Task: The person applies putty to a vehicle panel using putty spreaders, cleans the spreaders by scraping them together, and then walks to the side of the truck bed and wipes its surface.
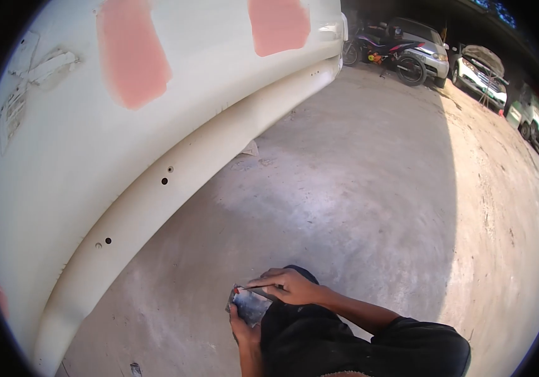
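Low in the view, my left hand (246, 331) holds a small grey plate (253, 306), with the thumb over its near edge. My right hand (288, 285) is at the plate's far edge, its fingers closed near a small red bit (236, 290) at the plate's corner. What the right fingers hold is too small to make out. Both hands are close to my dark-clothed knee. To the left stands a white vehicle body panel (200, 69) with pink patches (132, 56) on it.
The vehicle's lower sill (187, 163) curves across the left, with small dark holes. Concrete floor (345, 188) spreads beneath. A motorcycle (392, 53) and parked cars (483, 75) stand at the back right. A small scrap (135, 369) lies at the bottom left.
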